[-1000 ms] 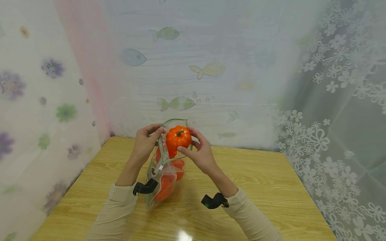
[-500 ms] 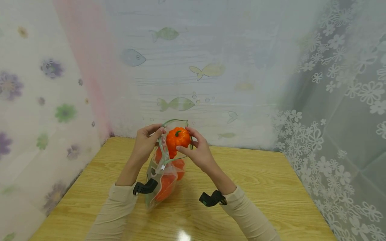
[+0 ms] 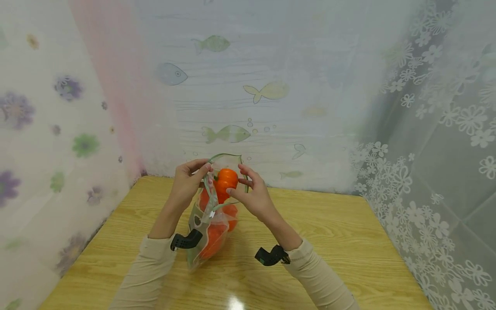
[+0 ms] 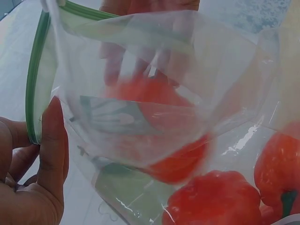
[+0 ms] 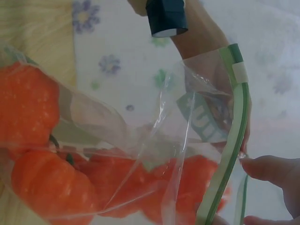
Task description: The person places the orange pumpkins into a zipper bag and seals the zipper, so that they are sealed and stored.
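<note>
A clear zip bag (image 3: 194, 257) with a green seal stands mouth up on the table. My left hand (image 3: 186, 185) pinches its rim between thumb and fingers, seen close up in the left wrist view. In the mouth sits a small orange pumpkin (image 3: 227, 177), tilted with its green stem leftward. My right hand (image 3: 255, 193) is at the right of the mouth, fingers spread apart around the pumpkin. Through the plastic in the left wrist view, its fingers (image 4: 112, 65) hang above the blurred pumpkin. Several other orange pumpkins (image 5: 51, 185) fill the lower bag.
The wood-grain table (image 3: 329, 241) reaches back to a wall sheet printed with fish (image 3: 226, 133). Flower-printed sheets hang on both sides. Black wrist cameras (image 3: 273, 255) sit on both wrists. A white slider (image 3: 212, 214) is on the bag's seal.
The pumpkin in the bag's mouth has dropped slightly and tipped, its stem turning from upward to leftward. My right fingers have let go of it. The left hand keeps its place on the rim.
</note>
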### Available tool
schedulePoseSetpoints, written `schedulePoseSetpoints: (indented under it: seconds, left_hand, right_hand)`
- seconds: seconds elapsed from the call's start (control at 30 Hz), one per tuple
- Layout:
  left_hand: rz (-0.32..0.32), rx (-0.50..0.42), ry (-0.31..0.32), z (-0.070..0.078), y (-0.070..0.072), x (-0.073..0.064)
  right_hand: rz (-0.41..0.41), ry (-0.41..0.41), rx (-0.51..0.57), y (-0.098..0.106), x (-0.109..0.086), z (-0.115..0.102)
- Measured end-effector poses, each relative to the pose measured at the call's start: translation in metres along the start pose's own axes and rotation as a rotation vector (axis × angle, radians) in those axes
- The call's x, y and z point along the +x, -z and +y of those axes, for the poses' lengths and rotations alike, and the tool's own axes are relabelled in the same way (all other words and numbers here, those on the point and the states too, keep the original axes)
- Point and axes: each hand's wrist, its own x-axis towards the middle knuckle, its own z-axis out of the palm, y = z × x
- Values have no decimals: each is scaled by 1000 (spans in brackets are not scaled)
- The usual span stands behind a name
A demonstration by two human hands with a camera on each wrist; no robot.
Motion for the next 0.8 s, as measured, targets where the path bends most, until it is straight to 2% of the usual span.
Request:
schedulePoseSetpoints:
  seconds: [0.2,0.37,0.6,0.8]
  left_hand:
    - [-7,4,-2,1,1,0]
    - [-2,23,-10,0,2,0]
    - [-10,27,-3,-1,3,0]
    - [-17,-5,8,0,0,-2]
  right_hand:
    - [4,4,-13,0,-2,1]
    - [13,32,31,3,-4,2]
    - [40,165,158,15,1,13]
    - [65,240,231,30,14,31]
